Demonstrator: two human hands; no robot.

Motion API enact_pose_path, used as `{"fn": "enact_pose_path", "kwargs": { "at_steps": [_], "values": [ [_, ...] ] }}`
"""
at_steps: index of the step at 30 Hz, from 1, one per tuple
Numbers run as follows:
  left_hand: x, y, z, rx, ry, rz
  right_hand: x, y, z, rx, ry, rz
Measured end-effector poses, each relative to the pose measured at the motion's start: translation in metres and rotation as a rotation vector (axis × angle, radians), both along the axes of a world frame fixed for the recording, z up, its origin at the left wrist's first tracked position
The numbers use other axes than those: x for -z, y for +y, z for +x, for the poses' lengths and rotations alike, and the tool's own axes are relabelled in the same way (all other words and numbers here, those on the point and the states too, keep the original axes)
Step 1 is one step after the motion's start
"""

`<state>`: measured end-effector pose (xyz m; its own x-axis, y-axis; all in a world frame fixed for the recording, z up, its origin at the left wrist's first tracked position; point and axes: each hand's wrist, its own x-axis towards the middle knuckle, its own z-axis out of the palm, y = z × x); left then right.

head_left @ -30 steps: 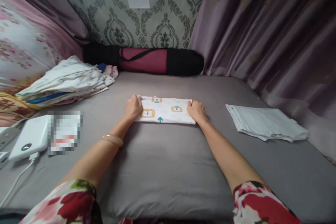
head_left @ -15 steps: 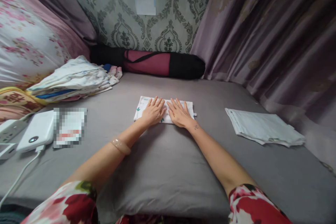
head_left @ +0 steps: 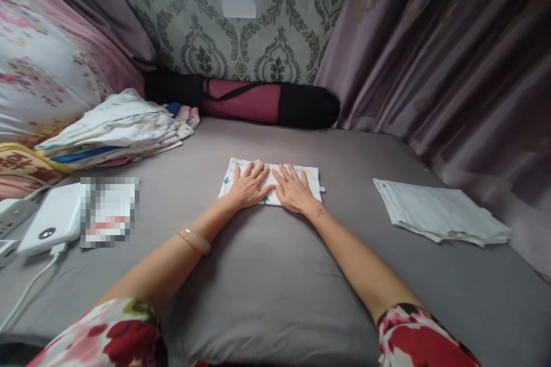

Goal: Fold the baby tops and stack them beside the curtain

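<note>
Bed: a gray-sheeted bed (head_left: 267,275) fills the near and middle area, with a purple curtain (head_left: 451,46) hanging along the right.
Rolled bag: a long black and maroon bag (head_left: 241,102) lies across the far end.
Clothes heap: loose pale clothes (head_left: 116,129) are piled on the far left.
Plain cloth: a pale folded cloth (head_left: 439,212) lies flat on the right, well apart from the hands.
Printed cloth: a white folded cloth (head_left: 228,172) with green leaf marks lies flat mid-bed, directly beneath both hands. One second ago each hand pinched one end of it; now both press on top, much as they did half a second ago.
Left grip: the left hand (head_left: 252,186) rests palm down on the left half, fingers spread and pointing far, thumb out toward the right hand.
Right grip: the right hand (head_left: 294,189) rests palm down on the right half, fingers spread, pointing far and slightly left.
Bangle: a beige bangle (head_left: 194,241) circles the left forearm.
Tag: a tiny white tag (head_left: 322,190) sticks out at the cloth's right edge.
</note>
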<state>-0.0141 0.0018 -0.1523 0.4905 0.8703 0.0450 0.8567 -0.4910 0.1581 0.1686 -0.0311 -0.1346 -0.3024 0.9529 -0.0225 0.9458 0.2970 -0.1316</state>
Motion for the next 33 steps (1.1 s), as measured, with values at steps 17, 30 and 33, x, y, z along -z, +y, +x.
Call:
{"fn": "enact_pose_path", "kwargs": {
  "at_steps": [17,30,33],
  "values": [
    [-0.001,0.008,-0.016,-0.156,-0.041,0.146,-0.003,0.014,-0.050,0.064,0.132,0.047],
    [0.004,0.032,-0.051,-0.246,-0.494,0.023,-0.005,0.024,-0.071,0.078,0.181,0.018],
    [0.009,0.028,-0.062,-0.312,-0.651,-0.013,0.003,0.025,-0.085,0.069,0.181,0.054]
  ]
}}
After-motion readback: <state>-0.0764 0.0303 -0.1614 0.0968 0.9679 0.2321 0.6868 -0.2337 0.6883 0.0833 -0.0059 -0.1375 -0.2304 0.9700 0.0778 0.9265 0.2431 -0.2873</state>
